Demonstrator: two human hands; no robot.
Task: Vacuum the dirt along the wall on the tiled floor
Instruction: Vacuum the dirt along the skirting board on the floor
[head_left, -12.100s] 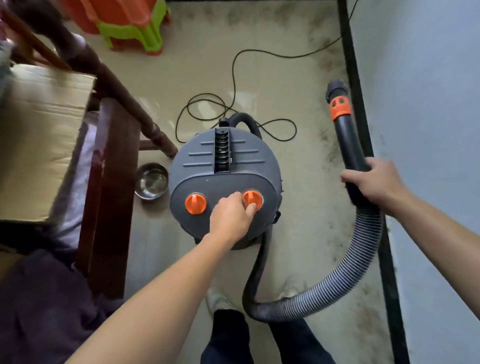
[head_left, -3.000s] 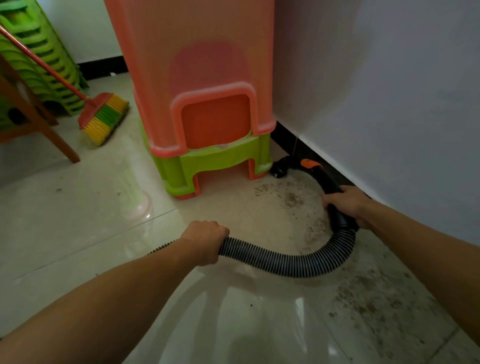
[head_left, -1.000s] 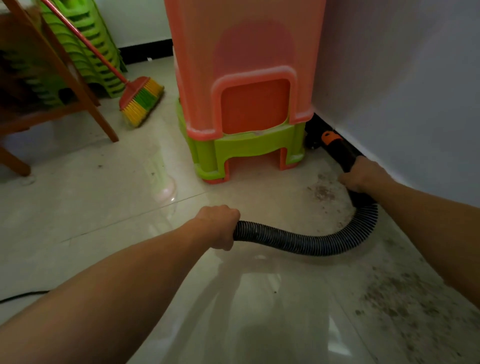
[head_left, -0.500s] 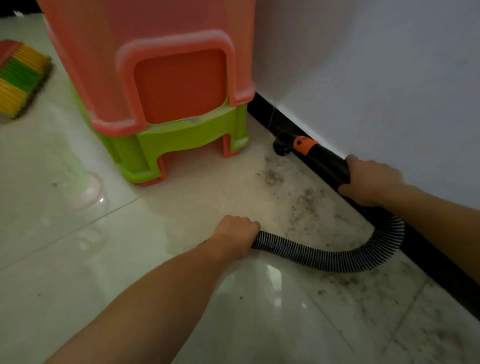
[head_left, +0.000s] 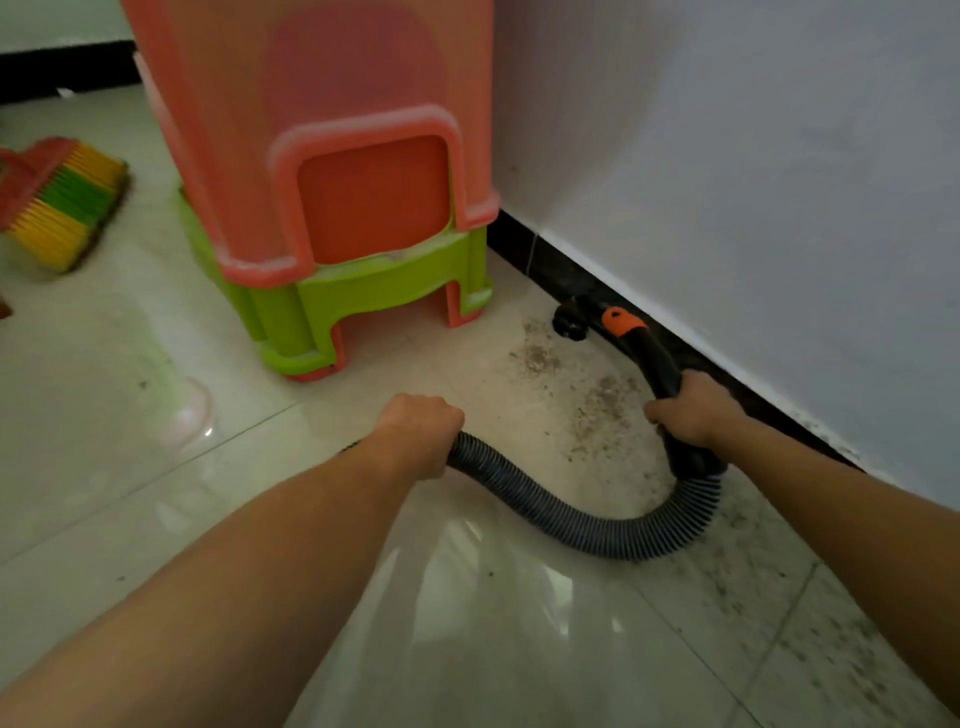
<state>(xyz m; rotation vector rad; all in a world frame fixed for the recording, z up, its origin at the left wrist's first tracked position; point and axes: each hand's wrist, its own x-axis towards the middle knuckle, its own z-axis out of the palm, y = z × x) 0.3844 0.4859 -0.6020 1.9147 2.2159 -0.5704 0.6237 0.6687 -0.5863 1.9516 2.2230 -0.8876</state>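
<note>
My right hand (head_left: 691, 413) grips the black vacuum wand (head_left: 652, 358), which has an orange band near its tip. The nozzle mouth (head_left: 570, 322) rests on the tiled floor beside the black skirting (head_left: 545, 265) at the foot of the white wall. My left hand (head_left: 422, 434) is closed around the ribbed grey hose (head_left: 587, 535), which curves in a loop between both hands. Patches of dark dirt (head_left: 597, 402) lie on the pale tiles between the nozzle and the hose, and more dirt (head_left: 831, 654) speckles the floor along the wall nearer me.
A stack of orange and green plastic stools (head_left: 332, 208) stands just left of the nozzle, close to the wall. A broom head (head_left: 62, 202) with yellow and green bristles lies at the far left. Glossy tiles (head_left: 467, 623) spread in front of me.
The view has shifted a little and the nozzle sits slightly nearer the stools' corner along the skirting. Both hands keep their hold on wand and hose.
</note>
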